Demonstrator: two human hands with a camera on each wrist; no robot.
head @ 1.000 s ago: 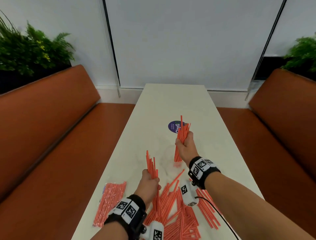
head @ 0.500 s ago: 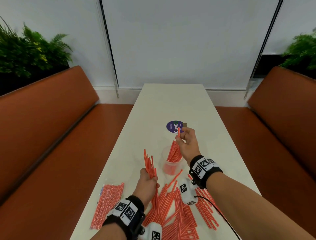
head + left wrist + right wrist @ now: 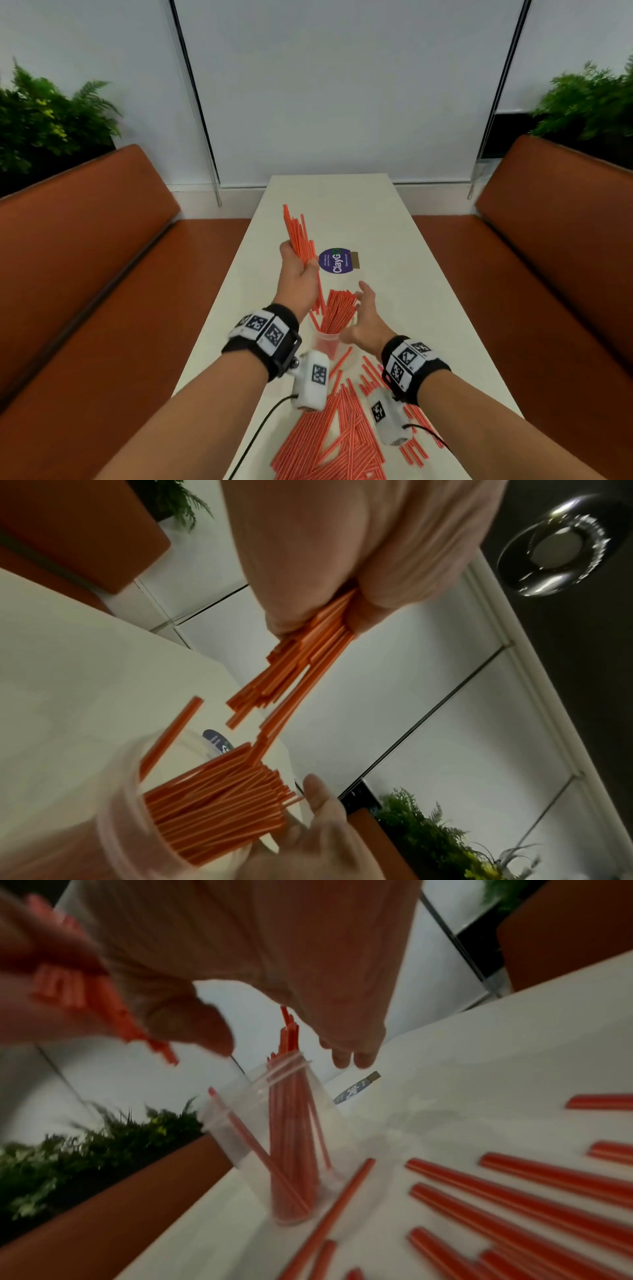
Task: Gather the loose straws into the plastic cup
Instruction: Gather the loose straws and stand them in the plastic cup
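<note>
A clear plastic cup (image 3: 325, 342) stands mid-table with a sheaf of orange straws (image 3: 337, 310) leaning in it. My left hand (image 3: 297, 270) grips a bundle of straws (image 3: 298, 233), held tilted just above and left of the cup; the grip (image 3: 318, 626) shows close in the left wrist view. My right hand (image 3: 363, 318) is open right of the cup (image 3: 274, 1123), its fingers (image 3: 352, 1053) spread near the straw tops and holding nothing. Several loose straws (image 3: 342, 431) lie on the table's near end.
A round purple sticker (image 3: 335, 261) lies on the white table (image 3: 394, 240) beyond the cup. Orange benches (image 3: 85, 257) flank the table on both sides, with plants (image 3: 51, 116) behind them. Loose straws (image 3: 514, 1191) fan out right of the cup.
My right hand has let go of its straws, which now stand in the cup, and has opened beside it. My left hand has lifted its bundle from the pile up over the cup.
</note>
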